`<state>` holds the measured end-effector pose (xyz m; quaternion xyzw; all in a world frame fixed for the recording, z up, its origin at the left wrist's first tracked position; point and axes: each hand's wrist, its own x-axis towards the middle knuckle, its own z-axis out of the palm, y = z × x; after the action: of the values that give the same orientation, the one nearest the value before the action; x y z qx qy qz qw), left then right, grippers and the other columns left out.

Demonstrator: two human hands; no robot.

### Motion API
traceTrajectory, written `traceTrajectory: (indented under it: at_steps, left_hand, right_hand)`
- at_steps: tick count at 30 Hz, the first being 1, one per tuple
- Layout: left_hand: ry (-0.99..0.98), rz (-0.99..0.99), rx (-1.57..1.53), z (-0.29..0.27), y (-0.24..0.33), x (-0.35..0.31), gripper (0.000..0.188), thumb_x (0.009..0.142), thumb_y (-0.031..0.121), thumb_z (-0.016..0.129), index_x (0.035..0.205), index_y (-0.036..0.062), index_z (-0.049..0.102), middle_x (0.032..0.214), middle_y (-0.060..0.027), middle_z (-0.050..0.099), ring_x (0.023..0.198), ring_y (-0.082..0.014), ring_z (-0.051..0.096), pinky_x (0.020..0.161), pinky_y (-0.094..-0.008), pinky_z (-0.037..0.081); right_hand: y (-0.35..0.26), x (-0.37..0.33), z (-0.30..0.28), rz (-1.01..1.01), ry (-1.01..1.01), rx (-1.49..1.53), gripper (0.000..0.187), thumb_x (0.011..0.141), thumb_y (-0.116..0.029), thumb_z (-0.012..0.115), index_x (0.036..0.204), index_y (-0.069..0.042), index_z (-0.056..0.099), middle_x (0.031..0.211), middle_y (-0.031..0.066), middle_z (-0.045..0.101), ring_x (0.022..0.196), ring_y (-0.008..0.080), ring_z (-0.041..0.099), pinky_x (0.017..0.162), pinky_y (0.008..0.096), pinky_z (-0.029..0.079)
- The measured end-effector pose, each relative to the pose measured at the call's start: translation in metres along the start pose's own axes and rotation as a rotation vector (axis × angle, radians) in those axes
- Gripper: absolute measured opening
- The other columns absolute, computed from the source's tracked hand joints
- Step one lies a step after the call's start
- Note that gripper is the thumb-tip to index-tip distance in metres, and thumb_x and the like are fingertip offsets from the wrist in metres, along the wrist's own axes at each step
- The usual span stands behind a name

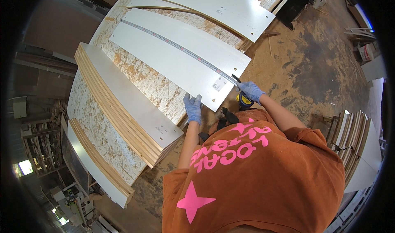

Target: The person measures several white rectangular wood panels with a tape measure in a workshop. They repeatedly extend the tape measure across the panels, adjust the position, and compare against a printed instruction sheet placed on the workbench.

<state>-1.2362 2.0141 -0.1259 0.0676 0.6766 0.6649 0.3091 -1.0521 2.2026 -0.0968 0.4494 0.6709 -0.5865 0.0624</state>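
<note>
A long white panel [164, 54] lies on the worktable, with a printed label and small holes at its near end. Along its length stretches a tape measure's blade [182, 49], from the far end to the near end. My right hand [251, 92], in a light blue glove, is closed on the tape measure [244, 100], whose yellow and black case hangs just past the panel's near edge. A thin black piece [235, 78] sticks out by these fingers; its kind is unclear. My left hand [192, 108], also gloved, grips the panel's left edge near its corner, thumb on top.
Further off, more white panels [230, 10] overlap on the scuffed worktable [138, 64]. To the left stand a tall panel stack [119, 109] and a lower one [96, 163]. Another stack [349, 138] is at the right, beside the dusty floor [304, 64].
</note>
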Motion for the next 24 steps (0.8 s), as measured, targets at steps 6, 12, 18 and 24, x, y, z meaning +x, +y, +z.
traceTrajectory:
  at_steps: [6,12,18,24]
  left_hand:
    - [0.001,0.000,0.004,-0.002,-0.004,0.002,0.061,0.080,0.000,0.057,0.131,-0.0001,0.022,0.115,-0.0209,0.047,0.101,-0.0238,0.052,0.084,-0.0302,0.046]
    - [-0.021,-0.001,-0.008,-0.003,-0.005,0.003,0.062,0.080,0.002,0.058,0.131,-0.0003,0.022,0.115,-0.0209,0.048,0.101,-0.0236,0.051,0.084,-0.0303,0.046]
    - [-0.019,0.018,-0.011,-0.006,-0.013,0.005,0.062,0.081,0.003,0.058,0.131,-0.0001,0.022,0.115,-0.0210,0.048,0.102,-0.0235,0.051,0.085,-0.0302,0.045]
    - [0.014,-0.060,0.007,0.003,0.005,-0.010,0.061,0.081,0.008,0.059,0.131,0.0013,0.024,0.116,-0.0188,0.048,0.100,-0.0213,0.051,0.081,-0.0296,0.046]
  right_hand:
    - [-0.002,-0.002,0.000,-0.012,-0.004,0.019,0.042,0.087,-0.038,0.043,0.084,-0.003,0.066,0.078,0.0103,0.063,0.072,0.0180,0.057,0.071,0.0298,0.044]
    - [0.004,0.002,0.000,-0.016,-0.003,0.030,0.043,0.087,-0.039,0.044,0.084,-0.002,0.066,0.076,0.0104,0.063,0.072,0.0178,0.057,0.070,0.0296,0.044]
    - [-0.002,0.000,0.000,0.021,0.001,0.022,0.043,0.087,-0.040,0.045,0.082,-0.003,0.066,0.073,0.0095,0.062,0.069,0.0172,0.057,0.067,0.0293,0.044]
    - [-0.009,-0.003,-0.005,0.006,-0.006,-0.023,0.044,0.087,-0.040,0.045,0.080,-0.003,0.066,0.072,0.0084,0.061,0.066,0.0163,0.056,0.065,0.0283,0.044]
